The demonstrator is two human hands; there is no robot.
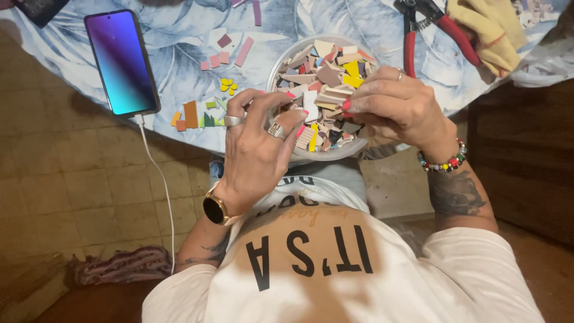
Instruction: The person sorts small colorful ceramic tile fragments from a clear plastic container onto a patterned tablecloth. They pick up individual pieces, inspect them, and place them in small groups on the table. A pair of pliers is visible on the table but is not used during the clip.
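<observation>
A white bowl point(276, 63) full of several broken tile pieces point(326, 75) in pink, yellow, white and brown stands at the table's near edge. My left hand point(257, 149), wearing rings and a wristwatch, holds the bowl's near-left rim, thumb and forefinger curled at the edge. My right hand point(397, 107), with a bead bracelet, reaches into the bowl from the right, its fingertips pinching among the pieces; whether it holds one I cannot tell.
A lit phone point(121, 61) lies on the leaf-patterned tablecloth point(179, 36) at the left, with a white cable point(158, 179) hanging off the edge. Loose coloured tile bits point(200, 113) lie left of the bowl. Red-handled nippers point(418, 30) and a yellow glove point(487, 27) lie at the back right.
</observation>
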